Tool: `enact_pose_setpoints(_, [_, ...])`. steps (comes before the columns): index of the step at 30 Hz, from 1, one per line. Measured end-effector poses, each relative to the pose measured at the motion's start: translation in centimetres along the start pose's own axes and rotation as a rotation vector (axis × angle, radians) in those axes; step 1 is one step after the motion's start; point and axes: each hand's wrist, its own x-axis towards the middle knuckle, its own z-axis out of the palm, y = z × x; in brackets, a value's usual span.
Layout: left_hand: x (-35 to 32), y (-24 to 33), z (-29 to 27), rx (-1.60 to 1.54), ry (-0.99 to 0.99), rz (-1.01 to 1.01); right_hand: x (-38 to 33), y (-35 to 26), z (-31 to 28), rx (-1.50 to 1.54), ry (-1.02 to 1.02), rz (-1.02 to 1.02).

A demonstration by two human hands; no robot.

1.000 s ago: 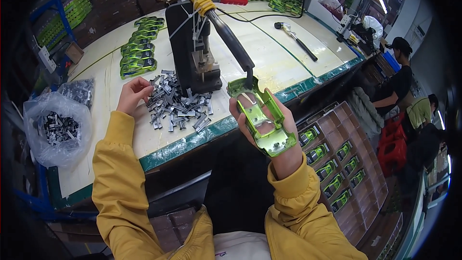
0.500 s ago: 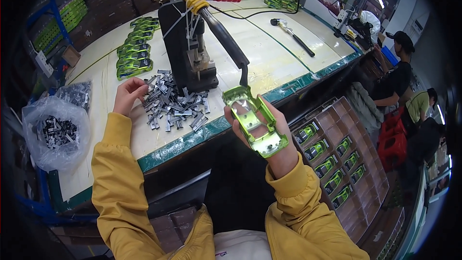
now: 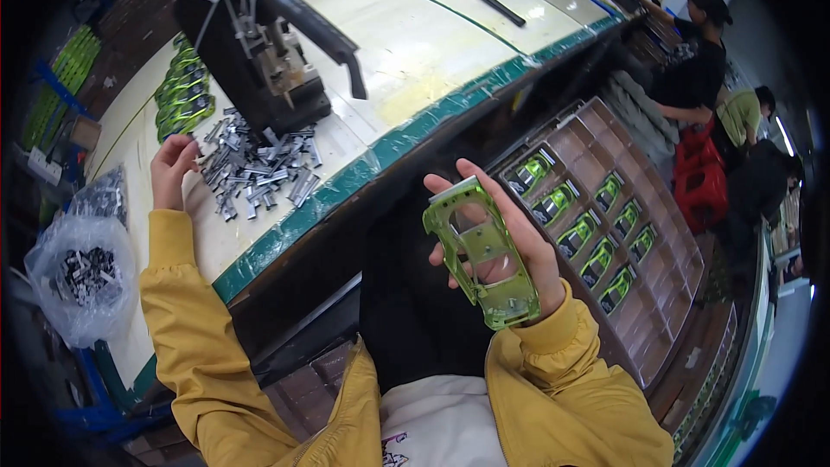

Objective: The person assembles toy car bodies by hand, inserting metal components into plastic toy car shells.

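Observation:
My right hand (image 3: 538, 255) grips a translucent green toy car body shell (image 3: 508, 298), palm up, with the shell's open window holes facing me. It is away from the table's front edge, left of the tray. My left hand (image 3: 169, 175) is at the left edge of a pile of small silver metal pieces (image 3: 259, 171) on the table, its fingers curled together. Whether a small piece is between them is hidden. Behind the pile stands a black hand press (image 3: 233, 60) with a long dark lever (image 3: 311, 32). A row of green car bodies (image 3: 180, 104) lies behind my left hand.
A clear plastic bag (image 3: 54, 246) of small parts sits on the left. A brown compartment tray (image 3: 661, 294) with several green car bodies is at the right. A hammer-like tool (image 3: 493, 4) lies on the table (image 3: 415, 60). People (image 3: 705, 52) are at the far right.
My view has swung right. My right hand has drawn the shell away from the press lever toward the tray and turned it. My left hand stays by the metal pieces, fingers curled.

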Motion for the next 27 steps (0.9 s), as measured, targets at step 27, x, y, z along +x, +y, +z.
enact_pose_setpoints(27, [2.9, -6.4, -7.6, 0.044, 0.1, 0.007, -15.2, -6.9, -8.9, -1.966, 0.925, -0.285])
